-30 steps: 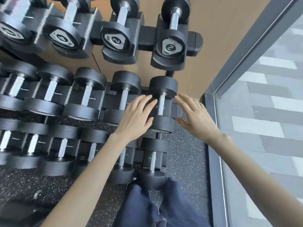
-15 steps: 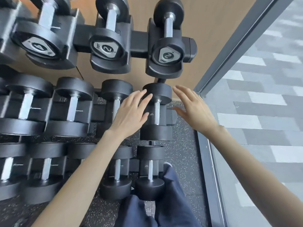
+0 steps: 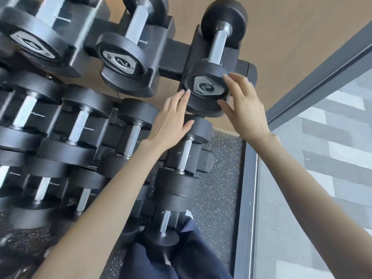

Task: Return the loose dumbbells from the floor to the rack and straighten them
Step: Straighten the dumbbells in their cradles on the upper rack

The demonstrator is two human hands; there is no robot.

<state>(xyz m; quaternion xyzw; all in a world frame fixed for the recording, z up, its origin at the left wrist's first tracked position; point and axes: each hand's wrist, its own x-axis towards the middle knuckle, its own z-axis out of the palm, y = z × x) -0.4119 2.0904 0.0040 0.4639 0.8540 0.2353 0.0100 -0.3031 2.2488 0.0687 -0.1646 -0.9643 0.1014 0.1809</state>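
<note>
Moved up: left hand (image 3: 171, 119), right hand (image 3: 246, 109), from middle-row dumbbell (image 3: 185, 156) to top-row dumbbell (image 3: 205, 86).

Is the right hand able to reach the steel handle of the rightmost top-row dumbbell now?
Probably yes. The right hand is at the front head of the dumbbell, and the steel handle behind it lies bare with nothing over it. The left hand is opposite.

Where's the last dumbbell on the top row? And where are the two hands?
top-row end dumbbell (image 3: 207, 87): head view, near end cap marked 2.
left hand (image 3: 171, 119): head view, back of the hand.
right hand (image 3: 244, 108): head view, back of the hand.
</note>
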